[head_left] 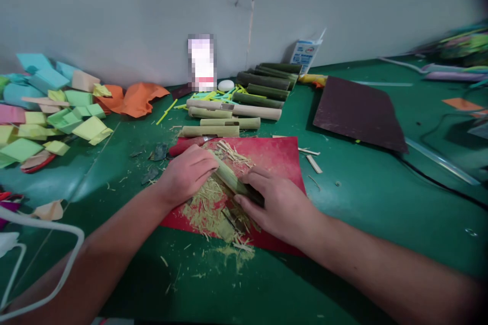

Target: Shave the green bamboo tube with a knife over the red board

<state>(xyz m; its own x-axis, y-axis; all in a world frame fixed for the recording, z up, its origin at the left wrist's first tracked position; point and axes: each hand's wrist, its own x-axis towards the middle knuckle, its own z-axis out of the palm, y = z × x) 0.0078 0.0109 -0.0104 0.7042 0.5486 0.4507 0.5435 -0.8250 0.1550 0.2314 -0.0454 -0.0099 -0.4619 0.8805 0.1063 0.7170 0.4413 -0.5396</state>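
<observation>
A pale green bamboo tube (227,172) lies slantwise between my hands, above a red sheet (285,155). My left hand (190,170) is closed at its upper left end, with the fingertips curled out of sight. Around the lower right part, my right hand (280,203) closes with thumb and fingers; the tube looks dark there. Pale shavings and dust (208,203) cover much of the sheet beneath. Just beyond my left hand lies a tool with a red handle (186,146), partly hidden by that hand.
Several bamboo pieces (257,110) lie in a row behind the sheet. Folded coloured papers (57,111) are heaped at the left, beside crumpled orange paper (137,99). A dark brown sheet (358,111), a black cable (430,177) and a drink carton (305,55) are at the right.
</observation>
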